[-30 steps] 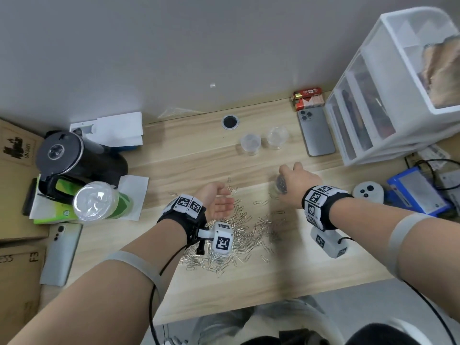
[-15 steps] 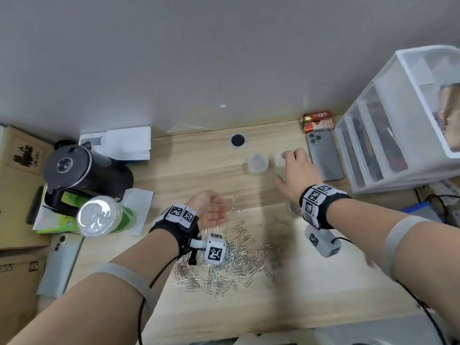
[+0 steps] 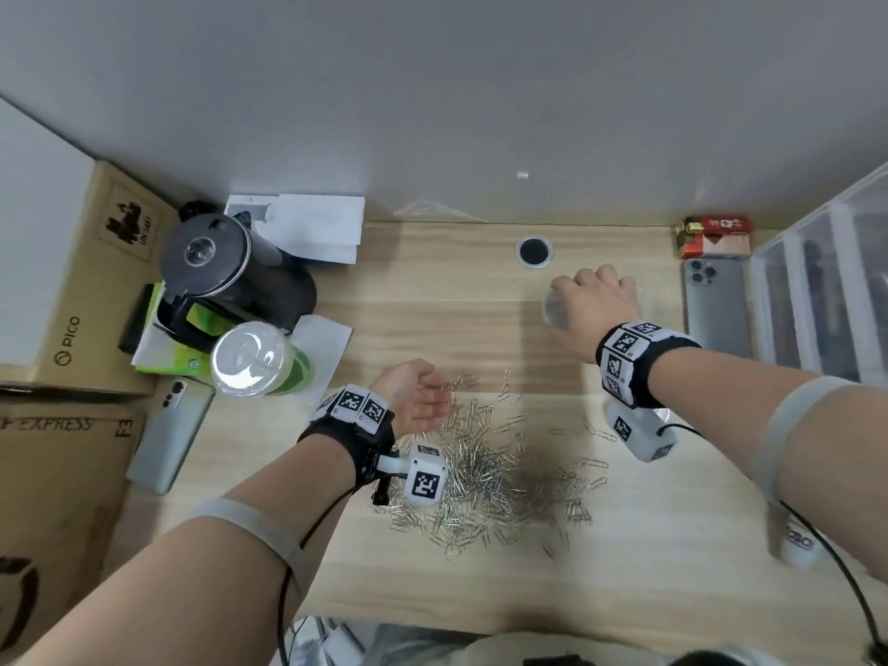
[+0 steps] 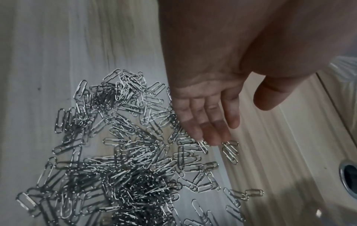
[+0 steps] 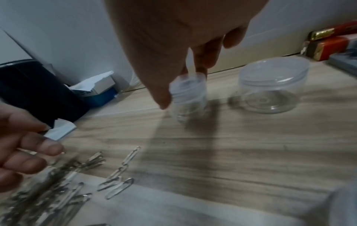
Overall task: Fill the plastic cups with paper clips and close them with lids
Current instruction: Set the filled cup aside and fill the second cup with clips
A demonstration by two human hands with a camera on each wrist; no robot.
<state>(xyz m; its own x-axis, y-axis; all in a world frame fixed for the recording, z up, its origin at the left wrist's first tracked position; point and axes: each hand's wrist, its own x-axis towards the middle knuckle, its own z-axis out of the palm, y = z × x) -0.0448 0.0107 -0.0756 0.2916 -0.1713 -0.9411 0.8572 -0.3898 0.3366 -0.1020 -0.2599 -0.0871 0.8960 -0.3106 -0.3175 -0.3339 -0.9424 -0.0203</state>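
Grey wall (image 3: 432,88), wood desk (image 3: 456,290), drawer unit (image 3: 826,290)

Looking along our left hand (image 4: 208,97), we see the palm turned up and the fingers (image 4: 210,130) straight and relaxed, their tips at the edge of a heap of silver paper clips (image 4: 123,154) on the pale wooden desk (image 4: 270,145). A round cable hole (image 4: 349,175) shows at the right edge, well apart from the heap.
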